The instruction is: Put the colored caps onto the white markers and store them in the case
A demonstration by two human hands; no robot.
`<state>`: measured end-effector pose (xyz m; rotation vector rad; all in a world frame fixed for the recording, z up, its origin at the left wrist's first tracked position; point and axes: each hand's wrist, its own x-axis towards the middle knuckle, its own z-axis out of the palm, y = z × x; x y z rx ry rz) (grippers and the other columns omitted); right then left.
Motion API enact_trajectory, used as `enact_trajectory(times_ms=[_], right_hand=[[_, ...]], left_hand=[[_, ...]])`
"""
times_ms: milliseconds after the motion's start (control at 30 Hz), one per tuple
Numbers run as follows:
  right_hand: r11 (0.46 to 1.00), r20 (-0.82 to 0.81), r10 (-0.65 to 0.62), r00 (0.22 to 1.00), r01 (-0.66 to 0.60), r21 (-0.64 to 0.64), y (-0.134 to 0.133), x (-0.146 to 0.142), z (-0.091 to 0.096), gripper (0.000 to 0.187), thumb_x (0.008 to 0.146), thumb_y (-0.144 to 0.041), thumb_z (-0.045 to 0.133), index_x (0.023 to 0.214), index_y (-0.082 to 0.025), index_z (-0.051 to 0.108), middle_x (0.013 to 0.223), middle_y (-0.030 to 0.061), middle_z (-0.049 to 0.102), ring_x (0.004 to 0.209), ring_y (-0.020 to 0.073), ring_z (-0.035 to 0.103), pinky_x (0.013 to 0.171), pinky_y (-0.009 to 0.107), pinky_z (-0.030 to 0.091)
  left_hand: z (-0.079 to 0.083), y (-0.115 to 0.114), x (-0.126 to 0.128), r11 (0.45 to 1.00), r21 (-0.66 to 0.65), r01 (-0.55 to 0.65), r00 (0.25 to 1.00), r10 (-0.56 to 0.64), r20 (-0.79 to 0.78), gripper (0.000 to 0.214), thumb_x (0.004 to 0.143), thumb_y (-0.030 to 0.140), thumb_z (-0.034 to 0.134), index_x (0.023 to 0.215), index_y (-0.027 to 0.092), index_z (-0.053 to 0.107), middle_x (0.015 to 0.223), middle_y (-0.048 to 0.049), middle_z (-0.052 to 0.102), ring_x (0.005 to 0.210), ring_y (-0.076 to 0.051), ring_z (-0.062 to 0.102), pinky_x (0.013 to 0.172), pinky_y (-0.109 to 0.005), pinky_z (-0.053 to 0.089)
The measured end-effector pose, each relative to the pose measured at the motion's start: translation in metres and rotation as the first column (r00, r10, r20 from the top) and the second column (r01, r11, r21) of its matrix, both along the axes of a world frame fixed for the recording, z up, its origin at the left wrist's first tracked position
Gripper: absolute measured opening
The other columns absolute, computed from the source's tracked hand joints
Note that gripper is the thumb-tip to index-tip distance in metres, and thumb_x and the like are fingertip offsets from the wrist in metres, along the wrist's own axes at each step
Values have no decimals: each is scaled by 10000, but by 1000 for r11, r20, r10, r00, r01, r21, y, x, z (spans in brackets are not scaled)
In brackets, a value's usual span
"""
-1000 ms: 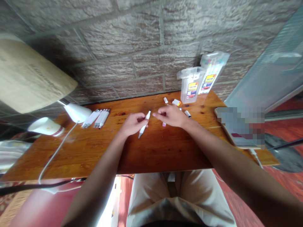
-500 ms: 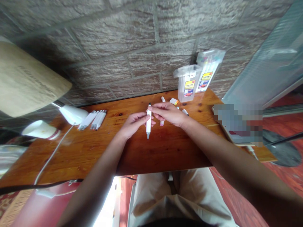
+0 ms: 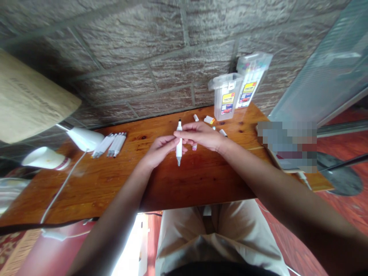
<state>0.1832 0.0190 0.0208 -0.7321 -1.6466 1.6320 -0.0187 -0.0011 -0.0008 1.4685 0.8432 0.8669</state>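
A white marker (image 3: 179,147) stands nearly upright over the middle of the wooden table (image 3: 120,180). My left hand (image 3: 161,149) pinches its barrel from the left. My right hand (image 3: 201,136) grips its upper part from the right, fingers closed around it. The marker's dark tip pokes up above my fingers and its lower end points down at the table. A pink-ended cap or marker (image 3: 194,147) lies under my right hand. Several loose caps (image 3: 209,120) lie beyond my right hand.
Several white markers (image 3: 109,145) lie in a row at the left. Two clear marker boxes (image 3: 227,97) stand at the back against the brick wall. A white lamp (image 3: 84,138) and its cable, a white cup (image 3: 44,158), and a blurred object (image 3: 287,145) at right.
The marker went from slanted in my left hand to upright. My right hand moved left and closed on its upper part. The view shifted slightly.
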Motion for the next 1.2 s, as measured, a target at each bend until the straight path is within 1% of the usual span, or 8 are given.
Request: enact_trajectory(times_ms=[100,233,367,467,567,767,1033,1200], right_hand=[[1000,1,-22,1000,22,11,2,1,0,450,787,-590,768,782,-158,644,644,-40,564,516,55,452,416,170,360],[999,-60,-32,998,35,40,3,0,0,442,806,-577,762,742,-167,608,567,-63,513,479,50,412,418,172,347],[999,-83,13,997,-10,36,-1,-2,2,452,814,-587,750,741,-168,599,542,-64,523,467,53,441,428,178,344],[997,-14,60,998,-60,39,-4,-3,0,453,830,-598,727,777,-163,609,554,-48,567,482,74,530,423,183,329],[994,45,61,997,-64,85,-4,-5,-5,463,827,-609,722,796,-162,605,555,-42,595,506,94,587,435,189,340],[987,11,55,998,-56,148,-6,-11,-7,469,868,-622,663,773,-166,603,559,-44,607,534,99,605,555,217,445],[984,26,29,999,-33,173,-8,-12,-1,509,871,-657,628,740,-166,602,560,-40,595,556,102,594,574,218,440],[971,10,139,990,-139,193,-8,-7,-2,433,865,-577,688,803,-148,688,665,-18,643,632,106,589,622,227,447]], left_hand=[[-1,0,0,1000,-4,4,1000,-4,-28,508,851,573,717,1096,131,770,947,-128,800,847,-225,758,802,-315,589],[-1,-2,1,999,23,35,997,-34,-70,510,850,554,728,1122,123,765,951,-130,801,801,-209,752,800,-321,584],[1,-4,2,997,55,50,996,-45,-82,489,860,529,728,1137,128,765,967,-130,803,812,-209,756,796,-317,587],[3,-4,3,998,53,41,996,-36,-87,496,842,553,736,1070,114,777,903,-127,804,778,-209,756,795,-324,594],[5,-4,3,998,47,52,993,-47,-109,497,821,563,752,1017,106,779,882,-127,803,761,-209,754,784,-323,598],[10,-5,5,995,91,41,989,-28,-147,471,790,573,774,903,116,784,821,-112,799,754,-209,753,790,-311,597],[7,-6,6,996,90,-10,989,23,-146,496,760,585,792,924,117,784,819,-107,800,719,-208,749,761,-322,605],[8,-8,4,992,103,-68,990,80,-117,389,687,503,871,756,131,783,749,-87,790,672,-192,738,700,-291,607]])
